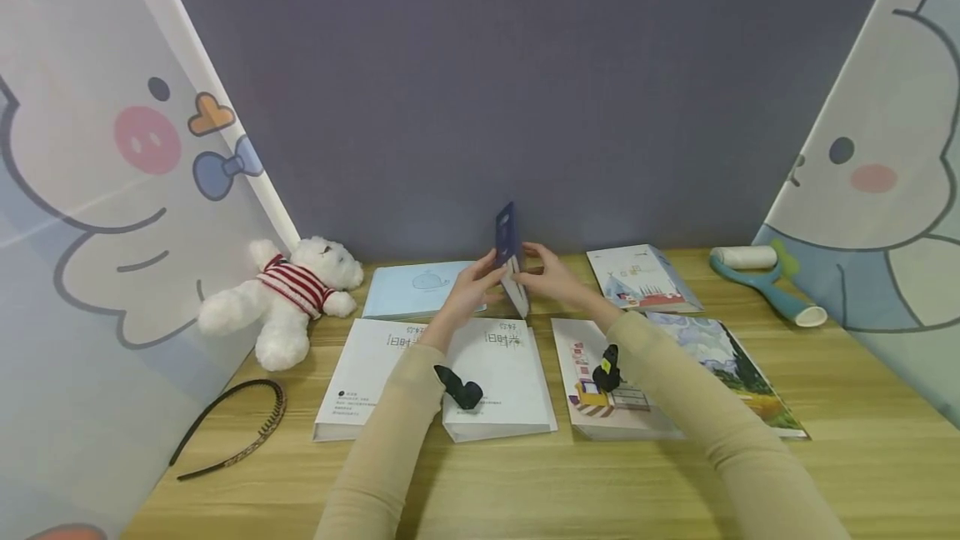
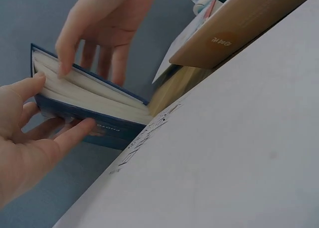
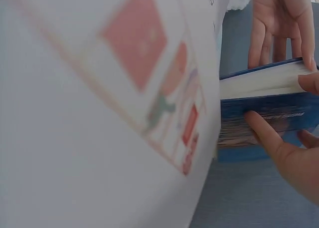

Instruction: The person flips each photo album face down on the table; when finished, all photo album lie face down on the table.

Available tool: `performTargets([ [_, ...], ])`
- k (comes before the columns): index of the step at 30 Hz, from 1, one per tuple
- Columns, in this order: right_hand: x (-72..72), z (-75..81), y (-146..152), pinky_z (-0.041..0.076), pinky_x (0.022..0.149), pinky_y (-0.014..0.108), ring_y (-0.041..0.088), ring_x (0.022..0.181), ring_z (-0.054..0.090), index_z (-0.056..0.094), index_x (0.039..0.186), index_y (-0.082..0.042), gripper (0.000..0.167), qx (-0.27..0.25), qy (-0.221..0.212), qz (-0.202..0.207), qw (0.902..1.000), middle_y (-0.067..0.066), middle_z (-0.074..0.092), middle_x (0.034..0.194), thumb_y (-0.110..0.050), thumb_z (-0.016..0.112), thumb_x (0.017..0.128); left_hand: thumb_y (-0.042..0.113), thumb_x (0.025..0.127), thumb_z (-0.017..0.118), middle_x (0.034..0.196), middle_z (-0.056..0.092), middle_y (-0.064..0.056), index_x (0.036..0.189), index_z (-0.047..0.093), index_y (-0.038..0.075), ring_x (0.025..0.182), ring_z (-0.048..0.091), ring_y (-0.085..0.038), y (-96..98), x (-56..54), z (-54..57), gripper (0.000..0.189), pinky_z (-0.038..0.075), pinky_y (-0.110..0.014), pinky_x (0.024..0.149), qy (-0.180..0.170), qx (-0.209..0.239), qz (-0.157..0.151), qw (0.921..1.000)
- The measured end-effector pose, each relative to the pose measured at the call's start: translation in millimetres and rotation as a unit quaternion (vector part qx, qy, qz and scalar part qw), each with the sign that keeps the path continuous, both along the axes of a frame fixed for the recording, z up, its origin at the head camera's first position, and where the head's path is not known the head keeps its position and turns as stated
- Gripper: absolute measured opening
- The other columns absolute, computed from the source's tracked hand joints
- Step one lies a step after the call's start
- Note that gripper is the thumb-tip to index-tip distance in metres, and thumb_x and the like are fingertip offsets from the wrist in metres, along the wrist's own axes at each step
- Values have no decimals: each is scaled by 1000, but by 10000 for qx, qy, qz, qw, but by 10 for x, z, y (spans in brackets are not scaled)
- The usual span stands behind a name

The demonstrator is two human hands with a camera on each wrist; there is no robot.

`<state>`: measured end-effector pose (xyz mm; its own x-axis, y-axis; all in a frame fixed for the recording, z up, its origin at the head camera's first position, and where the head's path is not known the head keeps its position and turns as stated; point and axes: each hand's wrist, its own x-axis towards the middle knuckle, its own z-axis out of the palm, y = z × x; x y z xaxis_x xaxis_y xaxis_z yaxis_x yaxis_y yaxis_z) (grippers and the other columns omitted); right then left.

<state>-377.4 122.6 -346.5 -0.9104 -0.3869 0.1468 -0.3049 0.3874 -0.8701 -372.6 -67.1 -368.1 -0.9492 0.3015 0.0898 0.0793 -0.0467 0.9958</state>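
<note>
A blue photo album (image 1: pixel 506 233) stands on edge near the back of the table, held between both hands. The left hand (image 1: pixel 471 283) grips its left side, with thumb on the edge of the pages (image 2: pixel 75 91) and fingers spread on the blue cover (image 2: pixel 112 125), as the left wrist view shows. From the other side the right hand (image 1: pixel 553 277) holds it, thumb at the page edge and fingers along the opposite cover (image 3: pixel 239 123). The album's bottom end is hidden in both wrist views by white books close to the cameras.
Two white books (image 1: pixel 375 369) (image 1: pixel 498 415), a pink-toned book (image 1: pixel 585 348) and a landscape-painting book (image 1: pixel 750 373) lie in front. Behind are a light blue book (image 1: pixel 405 290) and another illustrated book (image 1: pixel 637 273). A teddy bear (image 1: pixel 300 286), headband (image 1: pixel 281 407) and lint roller (image 1: pixel 772 277) lie at the sides.
</note>
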Motion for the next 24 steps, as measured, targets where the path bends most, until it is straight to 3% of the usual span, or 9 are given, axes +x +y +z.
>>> performTargets([
  [4,-32,17,38,44,96,55,43,128,41,16,152,-22,78,-162,598,6,9981,18,20,152,-18,63,90,23,97,53,151,32,-11,151,22,18,133,40,-30,32,7,14,63,40,-51,103,87,-110,-98,9999],
  [9,-35,32,80,46,95,52,42,126,43,32,147,-25,62,152,1017,138,9946,18,27,147,-16,60,92,26,97,54,151,32,-12,151,21,15,133,41,-30,46,21,28,64,42,-48,102,103,-317,-20,9994],
  [17,29,43,129,45,98,50,42,129,40,32,147,-16,56,36,635,255,9976,21,26,149,-14,53,95,31,96,54,148,37,-12,148,29,14,128,46,-31,35,35,20,61,41,-48,104,140,-541,6,9984],
  [24,30,28,144,46,98,48,35,130,43,32,146,-16,52,-144,221,178,9995,16,33,147,-29,49,98,33,97,51,148,37,-13,147,30,10,130,44,-30,28,14,-14,59,41,-44,105,98,-586,-198,9980],
])
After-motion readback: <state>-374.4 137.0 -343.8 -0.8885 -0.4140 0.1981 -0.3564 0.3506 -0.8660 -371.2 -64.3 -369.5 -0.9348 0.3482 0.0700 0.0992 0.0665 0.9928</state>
